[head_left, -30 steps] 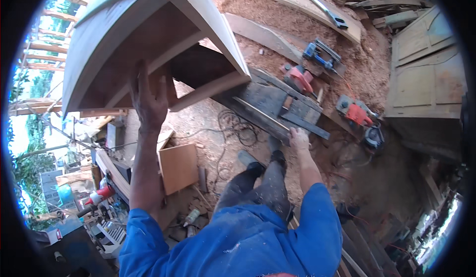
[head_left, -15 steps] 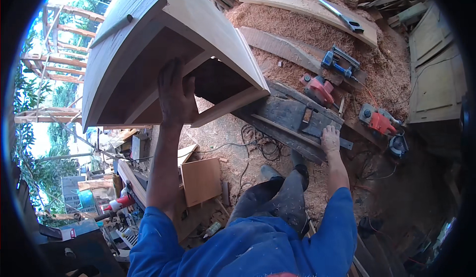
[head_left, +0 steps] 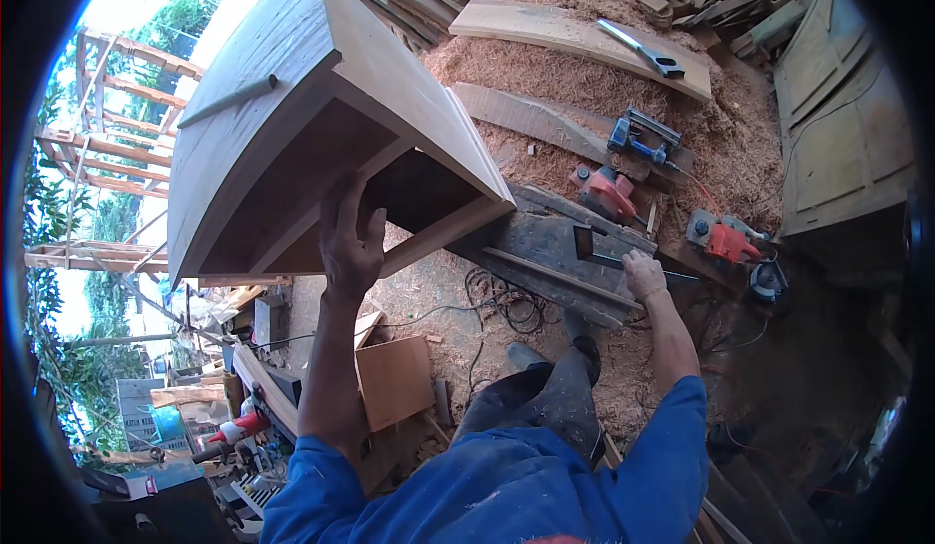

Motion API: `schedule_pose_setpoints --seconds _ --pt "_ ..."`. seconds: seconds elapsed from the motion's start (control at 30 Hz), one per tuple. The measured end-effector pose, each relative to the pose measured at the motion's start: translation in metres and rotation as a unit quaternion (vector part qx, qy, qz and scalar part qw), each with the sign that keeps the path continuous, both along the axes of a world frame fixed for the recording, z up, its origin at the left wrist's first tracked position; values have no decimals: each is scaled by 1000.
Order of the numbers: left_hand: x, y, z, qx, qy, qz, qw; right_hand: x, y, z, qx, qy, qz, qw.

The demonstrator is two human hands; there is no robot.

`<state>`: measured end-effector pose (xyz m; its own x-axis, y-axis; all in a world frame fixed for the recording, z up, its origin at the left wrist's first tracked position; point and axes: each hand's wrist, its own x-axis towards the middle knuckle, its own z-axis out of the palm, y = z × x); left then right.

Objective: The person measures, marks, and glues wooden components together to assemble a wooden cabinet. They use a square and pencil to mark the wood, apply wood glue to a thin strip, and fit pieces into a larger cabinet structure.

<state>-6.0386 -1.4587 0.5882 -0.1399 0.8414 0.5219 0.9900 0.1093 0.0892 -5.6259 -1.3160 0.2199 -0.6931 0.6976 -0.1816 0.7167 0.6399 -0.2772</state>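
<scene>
A large unfinished wooden cabinet [head_left: 404, 91] with a curved side and open framing rests tilted across the dark workbench [head_left: 545, 242]. My left hand [head_left: 353, 242] grips one of its inner rails, fingers reaching behind the wood and thumb apart. Over the bench's right end, my right hand [head_left: 644, 276] is closed around the blade of a try square [head_left: 584, 243]. The square's stock points left toward the cabinet, and its thin blade sticks out past my fingers on the right. A short wooden stick [head_left: 229, 104] lies against the cabinet's outer face.
Beyond the bench lie a blue nail gun [head_left: 643, 142], a red electric planer [head_left: 606, 193] and another red power tool [head_left: 726, 239]. A handsaw [head_left: 643, 49] lies on a curved board [head_left: 570, 36] over wood shavings. A black cable [head_left: 506, 300] coils on the floor near my feet.
My right hand has lifted the try square from lying flat on the bench and tilted it. My left hand stays on the cabinet frame. The whole view has shifted slightly.
</scene>
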Motion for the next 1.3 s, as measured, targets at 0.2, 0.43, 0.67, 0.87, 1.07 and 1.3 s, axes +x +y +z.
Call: schedule_pose_setpoints --seconds 0.2,0.43,0.67,0.87,1.07,1.3 --pt "15 -2 41 -67 -290 -7 955 -70 27 206 148 233 122 953" --pt "-46 -3 48 -10 -337 -119 934 -220 79 372 245 333 209 886" --pt "-56 47 43 -7 -251 -104 963 -260 99 393 277 310 222 882" --pt "-111 54 0 -59 21 -59 996 -262 85 382 309 290 185 887" --pt "-115 66 -28 -33 212 -88 973 -249 94 367 345 278 127 887" --pt "-117 64 -25 4 192 -139 971 -230 92 367 382 347 93 852"
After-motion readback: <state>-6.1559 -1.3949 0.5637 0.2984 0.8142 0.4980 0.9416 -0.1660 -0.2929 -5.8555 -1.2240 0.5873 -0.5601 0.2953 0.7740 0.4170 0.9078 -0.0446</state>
